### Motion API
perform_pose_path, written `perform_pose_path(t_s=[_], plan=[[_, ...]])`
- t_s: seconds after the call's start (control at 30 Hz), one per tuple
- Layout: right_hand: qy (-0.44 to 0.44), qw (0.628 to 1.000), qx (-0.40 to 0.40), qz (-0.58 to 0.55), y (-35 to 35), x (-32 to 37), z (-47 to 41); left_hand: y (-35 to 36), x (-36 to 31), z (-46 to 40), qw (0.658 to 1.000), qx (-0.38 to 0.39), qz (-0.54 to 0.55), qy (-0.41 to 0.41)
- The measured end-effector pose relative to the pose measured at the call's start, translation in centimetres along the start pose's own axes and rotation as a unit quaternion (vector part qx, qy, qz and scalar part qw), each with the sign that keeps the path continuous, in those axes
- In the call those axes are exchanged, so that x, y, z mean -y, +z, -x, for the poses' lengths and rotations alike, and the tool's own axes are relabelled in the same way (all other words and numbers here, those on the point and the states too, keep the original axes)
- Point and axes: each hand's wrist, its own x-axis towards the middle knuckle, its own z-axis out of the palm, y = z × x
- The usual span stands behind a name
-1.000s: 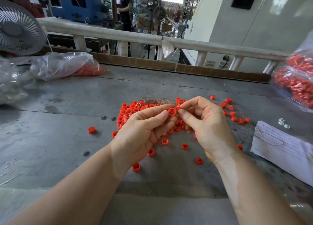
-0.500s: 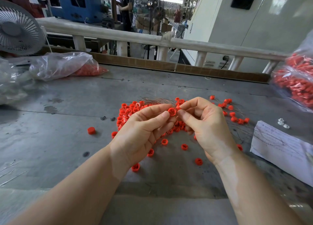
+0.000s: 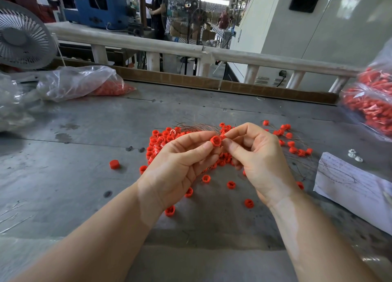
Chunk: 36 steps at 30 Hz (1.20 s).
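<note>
My left hand (image 3: 180, 165) pinches a small red plastic cap (image 3: 216, 141) between thumb and forefinger, its open side facing me. My right hand (image 3: 258, 161) has its thumb and forefinger pinched together right at the cap's right edge; what they hold is too fine to make out. Beneath both hands lies a pile of red caps (image 3: 161, 139) on the grey table (image 3: 84, 175), with a bundle of thin copper wires (image 3: 197, 127) lying across its far side. Caps with wires attached (image 3: 294, 148) lie to the right.
A lone red cap (image 3: 114, 164) lies left of the pile. A sheet of paper (image 3: 352, 186) and small clear parts (image 3: 354, 155) sit at the right. Plastic bags of red caps lie at back left (image 3: 84, 82) and far right (image 3: 371, 105). A fan (image 3: 21, 38) stands at far left.
Both hands stayed together above the pile. My fingers shifted only slightly on the red cap.
</note>
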Motion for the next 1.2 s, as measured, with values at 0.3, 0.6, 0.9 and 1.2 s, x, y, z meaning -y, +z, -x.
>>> perform_pose_path(t_s=[0.3,0.6,0.9,1.2], plan=[[0.015,0.998,0.009,-0.055,0.09,0.66,0.14,-0.22,0.0,-0.13,1.0,-0.001,0.015,-0.005],[0.027,0.997,0.027,-0.068,0.09,0.55,0.13,-0.1,0.02,-0.11,1.0,0.0,0.017,-0.004],[0.014,0.997,0.023,-0.078,0.19,0.8,0.19,-0.26,-0.14,-0.15,0.999,-0.003,0.047,-0.019],[0.009,0.998,0.029,-0.058,0.16,0.39,0.12,-0.15,-0.08,-0.15,0.999,-0.005,0.036,-0.026]])
